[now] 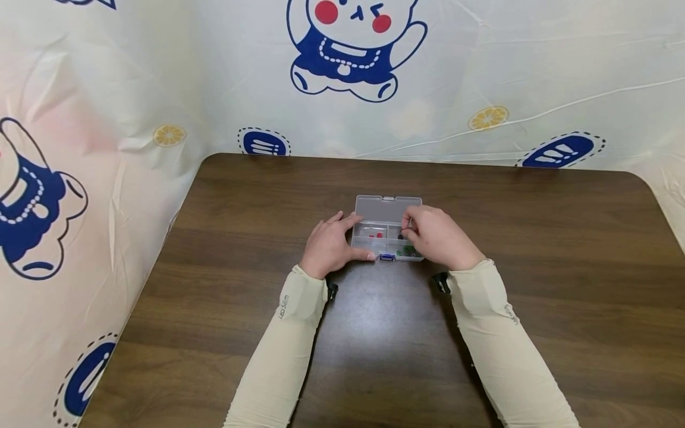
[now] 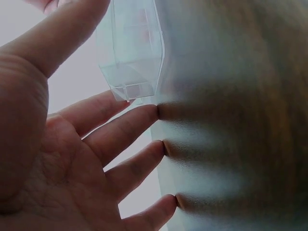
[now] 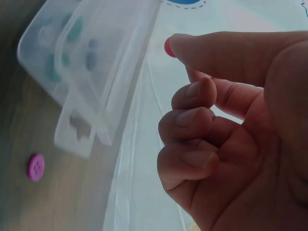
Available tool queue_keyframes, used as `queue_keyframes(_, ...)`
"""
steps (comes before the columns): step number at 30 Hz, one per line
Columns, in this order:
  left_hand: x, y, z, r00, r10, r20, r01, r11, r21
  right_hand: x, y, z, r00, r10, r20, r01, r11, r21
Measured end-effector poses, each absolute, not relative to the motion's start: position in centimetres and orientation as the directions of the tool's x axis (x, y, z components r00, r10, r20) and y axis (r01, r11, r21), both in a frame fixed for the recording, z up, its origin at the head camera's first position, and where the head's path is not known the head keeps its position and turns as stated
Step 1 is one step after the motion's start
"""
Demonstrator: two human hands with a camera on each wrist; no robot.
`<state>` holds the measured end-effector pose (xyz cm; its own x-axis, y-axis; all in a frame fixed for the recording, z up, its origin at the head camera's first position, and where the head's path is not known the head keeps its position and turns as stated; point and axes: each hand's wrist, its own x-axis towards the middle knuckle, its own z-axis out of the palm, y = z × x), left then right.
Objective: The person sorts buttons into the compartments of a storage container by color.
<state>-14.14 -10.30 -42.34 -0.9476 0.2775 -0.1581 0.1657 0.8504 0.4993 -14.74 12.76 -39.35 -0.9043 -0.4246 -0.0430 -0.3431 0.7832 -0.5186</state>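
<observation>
From the head view, I see the open box [image 1: 369,245] on the table [image 1: 214,297], the left hand [image 1: 330,245] bracing its left end and the right hand [image 1: 441,236] at its right side. Red bits [image 1: 379,235] lie in the box's far-left compartment.

The left wrist view shows fingers spread beside the box; its thin plastic looks light and stiff, apt to skid, best steadied by the end walls.

In the right wrist view, thumb and forefinger pinch a red piece [image 3: 169,47] beside the box; it seems light, hard and slippery, best held by its rim. A purple button [image 3: 36,167] lies near the box.
</observation>
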Motion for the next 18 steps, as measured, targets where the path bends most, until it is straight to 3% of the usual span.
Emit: queue_keyframes(18, -14.2, -10.3, -42.3, -0.947, 0.282, -0.151, 0.173, 0.849, 0.498, -15.2, 10.3, -39.8, -0.887, -0.461, -0.036, -0.363, 0.742, -0.564)
